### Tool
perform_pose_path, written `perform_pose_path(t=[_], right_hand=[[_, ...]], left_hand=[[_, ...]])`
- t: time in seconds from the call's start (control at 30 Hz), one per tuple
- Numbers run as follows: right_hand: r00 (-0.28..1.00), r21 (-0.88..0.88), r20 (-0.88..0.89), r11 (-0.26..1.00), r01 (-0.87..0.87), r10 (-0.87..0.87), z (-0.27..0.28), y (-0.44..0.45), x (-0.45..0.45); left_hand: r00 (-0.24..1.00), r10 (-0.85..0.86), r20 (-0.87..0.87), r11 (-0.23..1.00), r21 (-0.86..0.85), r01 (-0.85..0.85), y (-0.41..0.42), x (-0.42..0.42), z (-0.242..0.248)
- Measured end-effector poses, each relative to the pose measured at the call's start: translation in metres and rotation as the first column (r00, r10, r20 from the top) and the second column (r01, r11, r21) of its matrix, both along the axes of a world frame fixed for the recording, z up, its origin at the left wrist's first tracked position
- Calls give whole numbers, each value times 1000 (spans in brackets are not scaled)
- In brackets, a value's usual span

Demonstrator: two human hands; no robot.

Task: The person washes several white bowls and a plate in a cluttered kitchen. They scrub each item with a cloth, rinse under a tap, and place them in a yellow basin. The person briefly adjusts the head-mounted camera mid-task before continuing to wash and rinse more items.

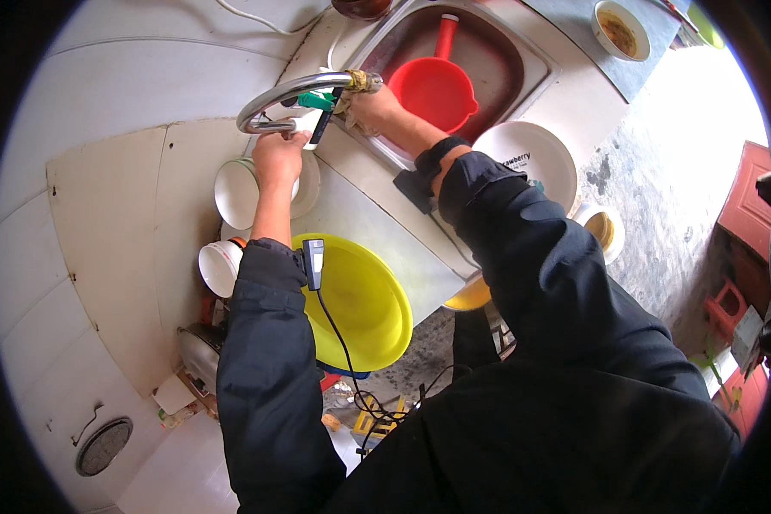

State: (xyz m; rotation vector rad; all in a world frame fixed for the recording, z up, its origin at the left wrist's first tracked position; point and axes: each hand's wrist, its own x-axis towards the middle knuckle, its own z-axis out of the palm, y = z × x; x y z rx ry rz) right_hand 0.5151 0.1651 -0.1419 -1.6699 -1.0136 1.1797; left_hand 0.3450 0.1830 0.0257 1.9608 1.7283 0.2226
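My left hand [277, 159] is beside the lower end of a curved metal faucet [266, 96], its thumb against a white object [308, 121] with a dark edge. Its fingers are mostly hidden. Behind the spout tip, my right hand [378, 110] grips a crumpled beige cloth [354, 121] at the near rim of the metal sink [511, 38]. A green item [316, 100] shows under the faucet's curve. In the basin lies a red plastic dipper [432, 93], its handle pointing away.
White bowls [234, 193] stand left of my left forearm. A yellow-green basin [366, 308] sits below the counter [385, 238]. By my right sleeve are a large white basin [533, 151] and a white bucket [613, 234]. A soiled bowl [622, 31] rests at far right.
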Motion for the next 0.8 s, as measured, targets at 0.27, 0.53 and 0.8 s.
perform_pose_path(t=[0.27,0.53,0.8], right_hand=[[957,-130,256,986,-105,135,105,-79,-40],[760,-68,625,982,-179,181,103,-74,-22],[773,-184,574,962,-201,271,103,-64,-22]], left_hand=[[1000,24,-12,1000,-1,-24,-10,0,7],[995,-31,-95,1000,0,31,-5,5,10],[994,10,-113,1000,0,-10,-6,3,9]])
